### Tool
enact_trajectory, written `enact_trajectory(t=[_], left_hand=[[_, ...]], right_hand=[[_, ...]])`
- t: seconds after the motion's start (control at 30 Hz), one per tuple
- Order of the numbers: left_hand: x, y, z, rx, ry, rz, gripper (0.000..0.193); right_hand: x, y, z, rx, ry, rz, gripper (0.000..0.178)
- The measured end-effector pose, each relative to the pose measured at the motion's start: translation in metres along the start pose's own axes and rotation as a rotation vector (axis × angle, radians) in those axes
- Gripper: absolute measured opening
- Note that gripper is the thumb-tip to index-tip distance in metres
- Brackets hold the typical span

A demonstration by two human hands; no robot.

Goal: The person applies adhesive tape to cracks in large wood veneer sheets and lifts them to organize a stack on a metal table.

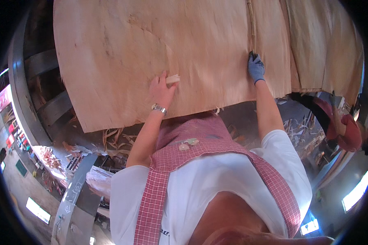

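A large sheet of pale wood veneer (pixel 122 61) lies in front of me. My left hand (pixel 163 93), bare with a wristwatch (pixel 159 108), rests on it with the fingers closed around a small folded piece of veneer (pixel 173 79). Farther right, my right hand (pixel 256 68) wears a blue-grey glove with dark fingertips. Its fingers are closed on the near end of a narrow veneer strip (pixel 251 24), which runs away from me along a seam in the sheet. The fingertips themselves are partly hidden.
More veneer (pixel 315 45) overlaps at the right, its edge wavy. Torn scraps (pixel 114 139) litter the area under the sheet's near edge. Metal framework (pixel 49 67) stands on the left. At the right, another person (pixel 347 132) in red bends close to the stack.
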State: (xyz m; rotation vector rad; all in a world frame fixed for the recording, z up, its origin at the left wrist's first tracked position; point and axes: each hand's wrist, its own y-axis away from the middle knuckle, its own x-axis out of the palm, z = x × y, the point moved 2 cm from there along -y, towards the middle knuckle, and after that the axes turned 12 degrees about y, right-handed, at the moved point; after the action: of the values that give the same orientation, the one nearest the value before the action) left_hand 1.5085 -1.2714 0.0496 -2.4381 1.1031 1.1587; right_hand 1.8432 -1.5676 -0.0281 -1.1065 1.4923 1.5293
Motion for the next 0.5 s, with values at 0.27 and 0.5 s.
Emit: enact_trajectory(t=[0.27,0.5], left_hand=[[0.016,-0.005,0.016,-0.058,0.041,0.032,0.039],[0.012,-0.040,-0.006,-0.237,0.088,0.127,0.041]], right_hand=[[0.006,-0.004,-0.001,0.000,0.004,-0.043,0.057],[-0.029,0.035,0.014,-0.044,0.024,-0.213,0.047]])
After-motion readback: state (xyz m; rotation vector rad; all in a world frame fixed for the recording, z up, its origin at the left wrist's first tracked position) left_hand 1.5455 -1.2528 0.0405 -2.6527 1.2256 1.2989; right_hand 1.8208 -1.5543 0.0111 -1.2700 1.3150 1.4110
